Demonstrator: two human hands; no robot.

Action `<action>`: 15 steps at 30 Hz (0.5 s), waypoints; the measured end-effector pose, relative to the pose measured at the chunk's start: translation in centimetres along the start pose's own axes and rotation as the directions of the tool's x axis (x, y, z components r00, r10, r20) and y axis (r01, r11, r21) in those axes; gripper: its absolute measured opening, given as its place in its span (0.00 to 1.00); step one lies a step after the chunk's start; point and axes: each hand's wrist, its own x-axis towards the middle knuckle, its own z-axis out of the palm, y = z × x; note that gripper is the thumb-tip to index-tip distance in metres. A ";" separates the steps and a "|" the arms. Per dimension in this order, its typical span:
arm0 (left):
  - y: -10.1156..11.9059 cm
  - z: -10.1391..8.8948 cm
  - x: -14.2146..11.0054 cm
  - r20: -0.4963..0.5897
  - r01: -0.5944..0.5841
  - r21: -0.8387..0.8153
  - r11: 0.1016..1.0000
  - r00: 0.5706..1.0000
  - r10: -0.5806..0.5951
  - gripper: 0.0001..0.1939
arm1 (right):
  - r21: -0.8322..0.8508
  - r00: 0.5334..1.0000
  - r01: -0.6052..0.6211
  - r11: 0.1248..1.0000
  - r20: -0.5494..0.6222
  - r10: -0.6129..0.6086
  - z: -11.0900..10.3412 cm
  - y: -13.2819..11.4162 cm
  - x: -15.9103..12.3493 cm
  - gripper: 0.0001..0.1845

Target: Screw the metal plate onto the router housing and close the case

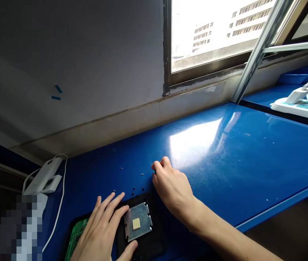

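My left hand (99, 226) lies with fingers spread at the left side of a black plastic housing (157, 232), its index fingertip by the corner of a square metal plate (143, 214) with notched edges. A small pale pad (136, 223) sits on that plate. Partly under my left hand is a green circuit board (77, 230) in a dark frame. Beyond the housing, my right hand (171, 183) is closed close to the tabletop; its curled fingers hide whatever they hold. Several tiny screws lie loose between the hands, among them a silvery screw (142, 174) and a dark screw (143, 189).
The blue table (251, 156) runs along a wall below a window (213, 32). A white power strip (303, 107) with a plugged-in charger is at the far right. On the left stand a white device (43, 175) and its white cable (61, 203). A metal post (259, 54) rises behind.
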 end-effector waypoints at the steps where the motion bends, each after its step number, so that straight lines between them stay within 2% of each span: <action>1: 0.1 0.0 0.0 0.010 0.015 -0.004 1.000 1.000 -0.015 0.23 | -0.042 1.000 0.002 0.999 0.017 -0.001 0.1 0.0 -0.1 0.08; 6: 0.9 0.2 0.4 0.012 0.073 -0.056 0.996 0.997 -0.072 0.24 | -0.142 0.997 0.078 0.987 0.034 -0.074 0.2 0.0 -0.3 0.11; 8: 1.2 0.2 0.6 0.022 0.075 -0.089 0.993 0.997 -0.073 0.24 | -0.132 0.988 0.155 0.979 0.034 -0.152 -0.2 -0.1 -0.5 0.09; 10: 1.4 0.1 0.7 0.023 0.083 -0.120 0.989 0.996 -0.081 0.23 | -0.063 0.959 0.280 0.958 0.057 -0.276 -0.9 -0.2 -0.9 0.06; 11: 1.5 0.1 0.8 0.022 0.087 -0.133 0.987 0.996 -0.085 0.23 | -0.012 0.934 0.350 0.937 0.074 -0.349 -1.3 -0.2 -1.2 0.07; 13: 1.6 0.1 0.7 0.025 0.103 -0.161 0.982 0.995 -0.101 0.23 | 0.231 0.815 0.519 0.823 0.159 -0.558 -1.8 -0.1 -1.6 0.19; 14: 1.6 0.1 0.7 0.029 0.113 -0.177 0.978 0.994 -0.110 0.23 | 0.287 0.763 0.558 0.778 0.191 -0.618 -2.0 -0.1 -1.8 0.26; 15: 1.7 0.1 0.7 0.037 0.126 -0.196 0.972 0.992 -0.121 0.24 | 0.305 0.736 0.570 0.763 0.223 -0.639 -2.1 0.0 -1.9 0.31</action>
